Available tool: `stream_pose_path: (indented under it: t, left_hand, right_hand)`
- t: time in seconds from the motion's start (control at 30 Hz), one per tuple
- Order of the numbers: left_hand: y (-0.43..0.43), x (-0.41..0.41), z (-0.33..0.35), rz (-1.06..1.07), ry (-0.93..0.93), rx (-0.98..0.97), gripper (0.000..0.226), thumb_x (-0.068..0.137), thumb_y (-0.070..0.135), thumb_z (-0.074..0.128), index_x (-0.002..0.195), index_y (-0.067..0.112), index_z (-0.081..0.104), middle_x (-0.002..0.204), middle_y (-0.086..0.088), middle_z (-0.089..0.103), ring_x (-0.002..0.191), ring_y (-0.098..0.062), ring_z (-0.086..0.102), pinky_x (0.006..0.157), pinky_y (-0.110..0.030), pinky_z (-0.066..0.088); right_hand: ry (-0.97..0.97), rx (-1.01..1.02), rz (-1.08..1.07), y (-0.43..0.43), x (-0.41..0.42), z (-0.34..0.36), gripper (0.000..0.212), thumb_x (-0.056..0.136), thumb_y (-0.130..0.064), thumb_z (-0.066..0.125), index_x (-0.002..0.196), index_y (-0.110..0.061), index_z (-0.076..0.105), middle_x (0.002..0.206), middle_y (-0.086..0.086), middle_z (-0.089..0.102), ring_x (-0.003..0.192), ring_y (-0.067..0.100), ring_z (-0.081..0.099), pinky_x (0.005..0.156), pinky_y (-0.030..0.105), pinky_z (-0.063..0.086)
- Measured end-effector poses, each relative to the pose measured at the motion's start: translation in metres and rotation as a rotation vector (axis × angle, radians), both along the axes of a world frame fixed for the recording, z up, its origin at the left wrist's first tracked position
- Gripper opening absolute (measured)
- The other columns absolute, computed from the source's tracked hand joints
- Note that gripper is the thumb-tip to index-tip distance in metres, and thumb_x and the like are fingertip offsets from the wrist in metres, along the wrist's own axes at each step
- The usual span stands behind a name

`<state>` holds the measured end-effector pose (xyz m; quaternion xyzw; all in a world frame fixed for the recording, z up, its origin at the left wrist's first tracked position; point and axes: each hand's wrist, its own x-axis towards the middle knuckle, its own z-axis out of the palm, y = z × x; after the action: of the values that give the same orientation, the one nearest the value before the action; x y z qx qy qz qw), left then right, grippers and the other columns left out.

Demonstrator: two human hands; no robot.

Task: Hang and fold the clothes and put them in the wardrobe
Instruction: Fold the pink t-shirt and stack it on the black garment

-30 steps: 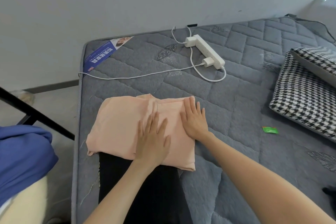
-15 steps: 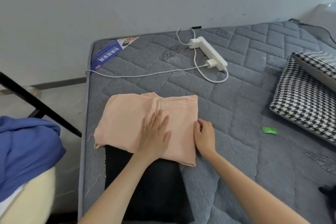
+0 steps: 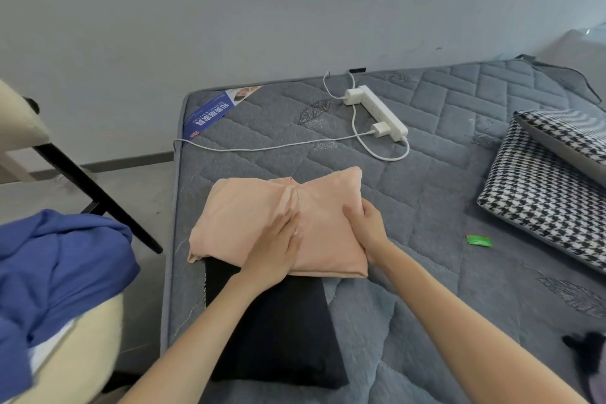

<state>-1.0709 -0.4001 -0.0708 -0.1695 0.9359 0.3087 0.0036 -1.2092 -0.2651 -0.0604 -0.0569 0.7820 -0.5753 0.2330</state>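
Step, prob. the next fold of the peach top (image 3: 249, 216): use the flat palm as the crease line, lift the gripped edge over it in one go, match corners, then smooth out.

Left hand (image 3: 278, 249) is flat with fingers straight, pressing the top's middle. Right hand (image 3: 367, 226), just beside it, grips the top's edge w/ thumb on top and fingers curled under.

Top lies under both hands on the bed (image 3: 426, 207), partly over a black garment (image 3: 278, 331) below the wrists.

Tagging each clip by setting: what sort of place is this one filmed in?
Probably a bedroom at home: a bare quilted grey mattress against a plain wall, houndstooth pillows on it, and a white power strip with a charger plugged in. A folded peach garment lies on it too.
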Motion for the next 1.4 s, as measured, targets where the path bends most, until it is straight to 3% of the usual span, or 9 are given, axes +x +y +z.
stream_pose_path:
  t: [0.2,0.33,0.67,0.73,0.87,1.0,1.17,1.23,1.4]
  left_hand:
    - [0.017,-0.004,0.033,0.0,0.068,0.148,0.049,0.103,0.034,0.027,0.15,0.024,0.018,0.157,0.011,0.013,0.144,-0.005,0.01,0.108,-0.013,-0.002]
    - [0.042,-0.002,0.041,-0.083,0.0,0.22,0.05,0.103,0.037,0.027,0.15,0.027,0.016,0.156,0.012,0.014,0.144,-0.007,0.013,0.109,-0.017,0.003]
    - [0.129,0.004,0.001,-0.451,-0.302,-0.006,0.049,0.104,0.029,0.018,0.151,0.019,0.011,0.157,-0.002,0.018,0.143,-0.019,0.018,0.115,-0.033,0.004]
    - [0.127,0.0,-0.001,-0.406,-0.297,0.045,0.046,0.104,0.026,0.02,0.15,0.019,0.018,0.153,-0.006,0.028,0.14,-0.022,0.024,0.113,-0.031,0.01]
    - [0.102,-0.002,0.007,-0.364,-0.282,0.041,0.047,0.104,0.023,0.02,0.151,0.023,0.017,0.158,0.001,0.018,0.146,-0.016,0.008,0.116,-0.03,0.0]
    - [0.071,0.005,0.025,-0.229,-0.179,0.057,0.046,0.104,0.024,0.026,0.15,0.027,0.02,0.158,0.005,0.016,0.146,-0.013,0.009,0.115,-0.028,0.006]
    - [0.035,0.017,0.037,0.006,-0.02,0.213,0.041,0.102,0.021,0.034,0.143,0.022,0.038,0.144,0.002,0.044,0.129,-0.014,0.043,0.098,-0.021,0.034]
    - [0.026,0.02,0.039,0.14,0.018,0.271,0.037,0.103,0.021,0.033,0.136,0.017,0.047,0.128,0.003,0.056,0.113,-0.013,0.052,0.083,-0.016,0.038]
    - [0.015,0.008,0.033,0.318,-0.113,0.409,0.047,0.1,0.044,0.032,0.136,0.016,0.047,0.132,-0.001,0.053,0.111,-0.016,0.05,0.086,-0.026,0.035]
  right_hand:
    - [0.071,-0.029,-0.019,0.023,-0.003,0.039,0.015,0.092,-0.016,0.05,0.078,-0.012,0.051,0.075,0.0,0.054,0.07,0.014,0.049,0.058,0.027,0.037]
    - [0.055,0.042,-0.065,0.068,-0.005,0.043,0.013,0.091,-0.015,0.049,0.085,-0.006,0.055,0.078,0.004,0.058,0.074,0.017,0.053,0.061,0.03,0.042]
    - [0.124,0.408,-0.116,0.149,-0.005,0.037,0.024,0.089,-0.021,0.048,0.109,-0.012,0.058,0.101,0.007,0.061,0.097,0.027,0.054,0.074,0.031,0.037]
    - [0.127,0.408,-0.109,0.145,-0.004,0.041,0.028,0.088,-0.023,0.046,0.111,-0.013,0.058,0.106,0.008,0.064,0.1,0.027,0.056,0.076,0.033,0.04]
    - [0.179,0.367,-0.056,0.118,0.003,0.059,0.034,0.089,-0.024,0.046,0.119,-0.012,0.055,0.114,0.008,0.062,0.109,0.028,0.055,0.084,0.034,0.042]
    - [0.188,0.246,0.025,0.072,0.014,0.069,0.048,0.089,-0.023,0.051,0.136,-0.017,0.045,0.12,0.005,0.057,0.106,0.022,0.054,0.084,0.034,0.045]
    - [0.042,0.023,0.163,0.013,0.036,0.061,0.058,0.093,-0.016,0.053,0.146,-0.015,0.031,0.077,0.0,0.059,0.063,0.012,0.06,0.056,0.029,0.056]
    - [0.077,0.064,0.187,0.005,0.039,0.05,0.05,0.095,-0.019,0.051,0.143,-0.017,0.036,0.092,0.001,0.061,0.074,0.015,0.062,0.067,0.034,0.058]
    - [0.296,0.314,0.174,0.033,0.034,0.014,0.043,0.097,-0.018,0.047,0.139,-0.017,0.043,0.135,0.004,0.05,0.124,0.022,0.047,0.099,0.033,0.04]
